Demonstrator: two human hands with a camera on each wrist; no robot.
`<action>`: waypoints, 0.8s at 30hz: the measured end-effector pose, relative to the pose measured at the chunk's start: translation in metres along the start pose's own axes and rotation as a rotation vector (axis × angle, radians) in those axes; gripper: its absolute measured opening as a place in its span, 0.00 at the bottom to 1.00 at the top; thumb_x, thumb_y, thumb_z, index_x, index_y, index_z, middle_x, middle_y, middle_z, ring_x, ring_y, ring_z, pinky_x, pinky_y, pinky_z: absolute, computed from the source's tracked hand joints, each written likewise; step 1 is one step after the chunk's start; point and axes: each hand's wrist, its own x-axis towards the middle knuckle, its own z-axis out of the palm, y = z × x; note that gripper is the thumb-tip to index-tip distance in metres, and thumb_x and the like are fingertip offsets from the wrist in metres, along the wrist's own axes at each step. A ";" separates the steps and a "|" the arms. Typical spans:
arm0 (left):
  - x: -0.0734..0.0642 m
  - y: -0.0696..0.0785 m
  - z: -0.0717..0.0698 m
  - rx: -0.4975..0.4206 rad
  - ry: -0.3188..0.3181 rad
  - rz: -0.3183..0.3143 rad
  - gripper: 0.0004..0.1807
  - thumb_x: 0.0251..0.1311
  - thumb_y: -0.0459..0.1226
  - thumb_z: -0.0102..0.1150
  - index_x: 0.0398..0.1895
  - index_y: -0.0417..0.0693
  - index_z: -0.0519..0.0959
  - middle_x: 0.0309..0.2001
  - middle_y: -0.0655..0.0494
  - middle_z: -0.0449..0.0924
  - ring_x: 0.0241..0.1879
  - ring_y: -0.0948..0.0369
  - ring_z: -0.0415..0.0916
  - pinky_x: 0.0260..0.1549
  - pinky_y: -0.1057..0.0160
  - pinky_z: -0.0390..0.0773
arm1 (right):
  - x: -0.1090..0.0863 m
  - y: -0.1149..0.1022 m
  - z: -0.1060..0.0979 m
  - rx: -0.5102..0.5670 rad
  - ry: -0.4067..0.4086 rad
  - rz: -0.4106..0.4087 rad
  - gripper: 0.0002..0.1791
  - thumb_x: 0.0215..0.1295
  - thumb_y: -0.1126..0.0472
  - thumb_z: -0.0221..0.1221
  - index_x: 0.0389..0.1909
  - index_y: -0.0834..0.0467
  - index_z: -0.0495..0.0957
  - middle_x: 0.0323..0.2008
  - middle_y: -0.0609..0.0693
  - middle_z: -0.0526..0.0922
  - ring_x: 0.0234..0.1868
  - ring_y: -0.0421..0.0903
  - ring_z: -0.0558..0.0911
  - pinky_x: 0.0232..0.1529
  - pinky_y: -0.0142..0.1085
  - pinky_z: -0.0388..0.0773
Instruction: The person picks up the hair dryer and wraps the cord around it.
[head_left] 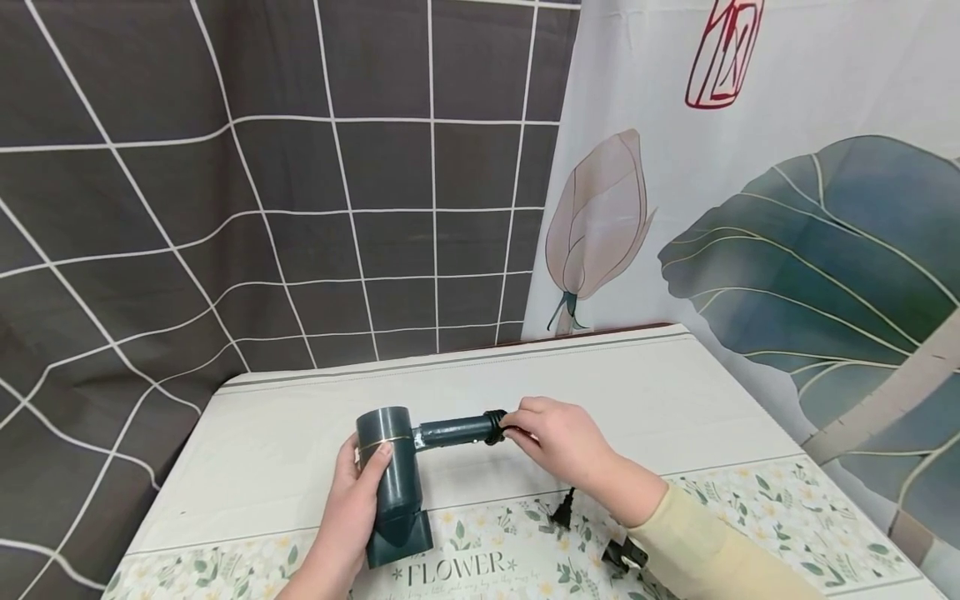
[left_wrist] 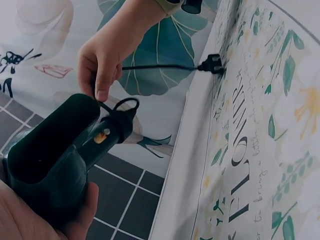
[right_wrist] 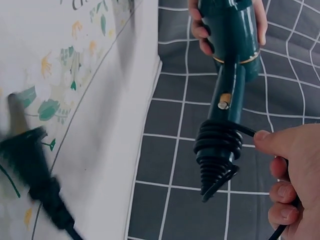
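A dark green hair dryer [head_left: 397, 479] is held above the table by my left hand [head_left: 356, 500], with fingers and thumb wrapped round its barrel. Its handle [head_left: 456, 431] points to the right. Several turns of black cord [right_wrist: 217, 137] are wound round the handle's end, beside the ribbed strain relief [right_wrist: 212, 172]. My right hand [head_left: 558, 437] pinches the cord between thumb and fingers just off the handle's end. From that hand the loose cord hangs down to a black plug [left_wrist: 211, 64] close over the table. The nozzle [left_wrist: 50, 140] faces the left wrist camera.
A floral cloth [head_left: 472, 575] printed with "FLOWER" covers the front of the white table [head_left: 300, 433]. Near the right forearm is a small black object [head_left: 625, 554]. Behind hang a dark grid curtain [head_left: 382, 167] and a white curtain [head_left: 675, 167] with leaf prints.
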 end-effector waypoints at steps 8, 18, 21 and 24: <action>-0.001 -0.002 0.000 0.000 -0.057 0.002 0.49 0.68 0.60 0.52 0.79 0.47 0.41 0.64 0.37 0.67 0.50 0.52 0.76 0.44 0.57 0.76 | -0.001 0.004 0.000 0.022 0.003 0.009 0.06 0.59 0.58 0.71 0.37 0.49 0.88 0.27 0.37 0.76 0.24 0.33 0.69 0.25 0.27 0.69; 0.002 -0.005 -0.004 0.022 -0.099 0.014 0.46 0.70 0.57 0.52 0.78 0.45 0.45 0.61 0.37 0.71 0.47 0.53 0.77 0.43 0.57 0.77 | -0.003 0.013 0.001 0.130 -0.082 0.048 0.07 0.60 0.55 0.70 0.39 0.46 0.88 0.27 0.34 0.73 0.24 0.31 0.66 0.26 0.26 0.67; 0.003 -0.007 -0.005 0.035 -0.118 0.004 0.46 0.68 0.58 0.53 0.78 0.46 0.46 0.60 0.38 0.71 0.48 0.52 0.77 0.44 0.57 0.76 | -0.004 0.017 0.001 0.208 -0.115 0.055 0.07 0.60 0.55 0.70 0.40 0.47 0.89 0.27 0.34 0.72 0.25 0.35 0.68 0.28 0.27 0.68; 0.004 -0.009 -0.007 0.036 -0.136 -0.012 0.46 0.67 0.59 0.53 0.78 0.48 0.47 0.58 0.39 0.72 0.47 0.52 0.78 0.43 0.56 0.76 | -0.004 0.021 0.002 0.279 -0.140 0.052 0.08 0.59 0.56 0.71 0.40 0.48 0.89 0.28 0.35 0.72 0.28 0.41 0.71 0.31 0.29 0.69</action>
